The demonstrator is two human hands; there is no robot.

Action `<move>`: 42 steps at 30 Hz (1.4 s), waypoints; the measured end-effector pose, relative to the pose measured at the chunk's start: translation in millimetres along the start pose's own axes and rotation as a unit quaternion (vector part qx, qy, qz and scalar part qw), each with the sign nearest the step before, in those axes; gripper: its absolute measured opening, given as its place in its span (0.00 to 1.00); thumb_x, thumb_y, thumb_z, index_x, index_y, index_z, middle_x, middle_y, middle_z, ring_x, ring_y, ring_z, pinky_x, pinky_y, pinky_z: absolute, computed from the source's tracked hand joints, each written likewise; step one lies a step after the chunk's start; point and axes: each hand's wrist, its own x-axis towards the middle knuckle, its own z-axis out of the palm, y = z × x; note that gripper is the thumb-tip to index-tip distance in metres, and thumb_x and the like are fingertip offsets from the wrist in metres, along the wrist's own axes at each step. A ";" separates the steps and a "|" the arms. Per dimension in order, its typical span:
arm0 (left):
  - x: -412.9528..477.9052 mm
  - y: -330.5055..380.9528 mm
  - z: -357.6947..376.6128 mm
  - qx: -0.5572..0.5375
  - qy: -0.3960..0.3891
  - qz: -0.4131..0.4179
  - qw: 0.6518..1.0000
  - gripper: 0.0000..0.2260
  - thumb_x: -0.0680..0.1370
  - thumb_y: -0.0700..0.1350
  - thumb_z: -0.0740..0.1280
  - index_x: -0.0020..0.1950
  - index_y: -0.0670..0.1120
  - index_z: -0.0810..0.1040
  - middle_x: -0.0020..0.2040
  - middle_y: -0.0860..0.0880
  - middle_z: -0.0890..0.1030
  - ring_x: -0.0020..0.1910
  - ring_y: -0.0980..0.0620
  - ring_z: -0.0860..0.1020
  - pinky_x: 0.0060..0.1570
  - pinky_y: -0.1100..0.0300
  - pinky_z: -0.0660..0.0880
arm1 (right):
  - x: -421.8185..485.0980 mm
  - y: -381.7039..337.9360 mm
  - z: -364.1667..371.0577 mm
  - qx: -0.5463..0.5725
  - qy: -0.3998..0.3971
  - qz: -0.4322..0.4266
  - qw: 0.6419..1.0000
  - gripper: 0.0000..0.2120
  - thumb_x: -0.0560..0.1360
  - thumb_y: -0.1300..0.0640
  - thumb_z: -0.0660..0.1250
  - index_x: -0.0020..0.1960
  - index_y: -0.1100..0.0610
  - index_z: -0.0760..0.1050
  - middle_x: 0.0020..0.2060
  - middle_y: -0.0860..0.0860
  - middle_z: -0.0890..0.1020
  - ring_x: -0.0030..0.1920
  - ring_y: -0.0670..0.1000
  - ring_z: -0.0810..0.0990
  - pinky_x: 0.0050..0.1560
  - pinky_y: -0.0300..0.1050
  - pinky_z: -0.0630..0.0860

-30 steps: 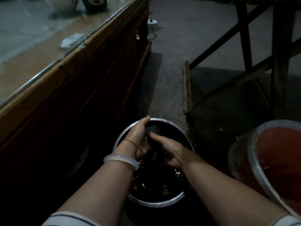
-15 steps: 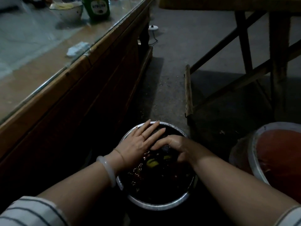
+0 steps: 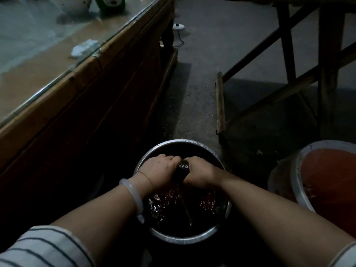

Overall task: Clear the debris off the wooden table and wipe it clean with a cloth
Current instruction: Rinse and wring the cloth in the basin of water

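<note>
A metal basin [image 3: 181,238] of dark water stands on the floor by the wooden table [image 3: 82,79]. Over it, my left hand [image 3: 159,170] and my right hand [image 3: 200,173] both grip a dark wet cloth [image 3: 182,167], fists close together. A thin stream of water falls from the cloth into the basin. The table has a glass top, and a crumpled white scrap [image 3: 84,48] lies on it near the edge.
A white bowl [image 3: 75,3] and a green bottle [image 3: 110,3] stand at the table's far end. A second white-rimmed basin with red contents [image 3: 300,185] sits at the right. A wooden bench frame [image 3: 289,78] stands beyond, and a white plug with cord [image 3: 178,26] lies on the concrete floor.
My hands were spread in the water with the cloth; now both have curled into fists round it and lifted it above the water, which drips down.
</note>
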 end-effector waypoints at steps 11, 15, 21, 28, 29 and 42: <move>2.7 -0.8 -10.3 -0.346 -0.201 -0.150 0.904 0.15 0.66 0.49 0.77 0.50 0.52 0.79 0.45 0.51 0.84 0.44 0.54 0.82 0.48 0.58 0.80 | 1.6 18.0 22.1 -0.108 0.082 -0.095 0.986 0.33 0.68 0.51 0.76 0.70 0.52 0.67 0.60 0.52 0.75 0.60 0.53 0.76 0.57 0.47 0.75; -0.1 -13.1 -9.4 -0.328 -0.105 -0.141 0.928 0.17 0.63 0.54 0.78 0.50 0.56 0.79 0.43 0.55 0.84 0.44 0.57 0.81 0.50 0.54 0.79 | 7.7 33.2 5.3 0.140 -0.049 -0.060 0.987 0.58 0.54 0.45 0.84 0.77 0.45 0.59 0.69 0.48 0.72 0.68 0.45 0.72 0.70 0.44 0.69; -5.7 -27.3 -21.2 -0.294 0.023 -0.070 0.953 0.16 0.68 0.46 0.76 0.52 0.58 0.78 0.44 0.56 0.82 0.45 0.57 0.80 0.48 0.56 0.77 | 5.1 40.4 -7.6 0.524 -0.076 0.046 0.847 0.33 0.66 0.36 0.71 0.67 0.46 0.71 0.68 0.53 0.75 0.70 0.54 0.71 0.65 0.55 0.71; -7.5 -25.1 -24.3 -0.291 0.121 0.016 0.949 0.21 0.66 0.41 0.75 0.57 0.52 0.78 0.50 0.56 0.80 0.50 0.54 0.73 0.52 0.53 0.74 | 2.7 40.0 18.2 0.693 -0.094 0.121 0.704 0.39 0.67 0.26 0.57 0.56 0.56 0.85 0.55 0.59 0.83 0.50 0.60 0.84 0.57 0.64 0.73; -7.4 -25.0 -23.9 -0.290 0.122 0.025 0.949 0.22 0.65 0.41 0.75 0.57 0.52 0.78 0.50 0.57 0.79 0.50 0.54 0.73 0.52 0.55 0.74 | 0.4 37.8 21.0 0.708 -0.107 0.111 0.689 0.40 0.68 0.26 0.56 0.56 0.57 0.84 0.54 0.60 0.83 0.48 0.60 0.84 0.55 0.63 0.74; -2.9 -18.4 -14.6 0.067 0.025 0.056 0.996 0.11 0.79 0.50 0.59 0.60 0.53 0.74 0.54 0.52 0.76 0.57 0.50 0.72 0.43 0.60 0.68 | -2.4 11.3 18.6 0.441 -0.197 0.013 0.876 0.19 0.62 0.58 0.81 0.51 0.57 0.82 0.45 0.56 0.84 0.47 0.54 0.83 0.54 0.52 0.77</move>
